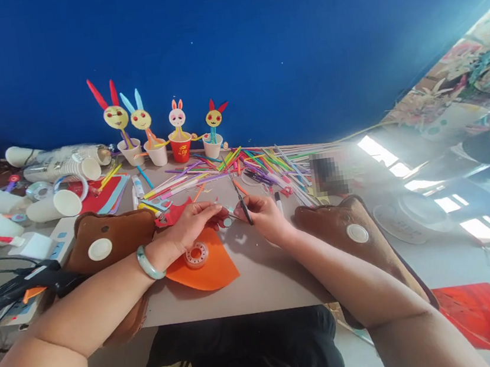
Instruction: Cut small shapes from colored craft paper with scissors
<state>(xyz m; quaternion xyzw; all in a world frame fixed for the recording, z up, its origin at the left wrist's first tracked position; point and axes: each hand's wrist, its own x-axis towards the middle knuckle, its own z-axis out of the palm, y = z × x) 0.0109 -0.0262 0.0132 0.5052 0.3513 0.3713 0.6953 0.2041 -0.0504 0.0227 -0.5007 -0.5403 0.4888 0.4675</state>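
Holding the scissors (245,210) by the handles, my right grip (261,212) is closed, blades slanting up and away from it. I have the left grip (200,217) narrowed, facing it, fingertips pinching a small pale disc (227,222) they partly hide. Below the left grip, a tape roll (196,263) sits on an orange sheet (214,276) on the table (266,279). Brown cushions (337,226) flank both grips. Beyond them I see scattered colored sticks (182,181), then four rabbit-eared figures (177,118) in paper cups (181,149).
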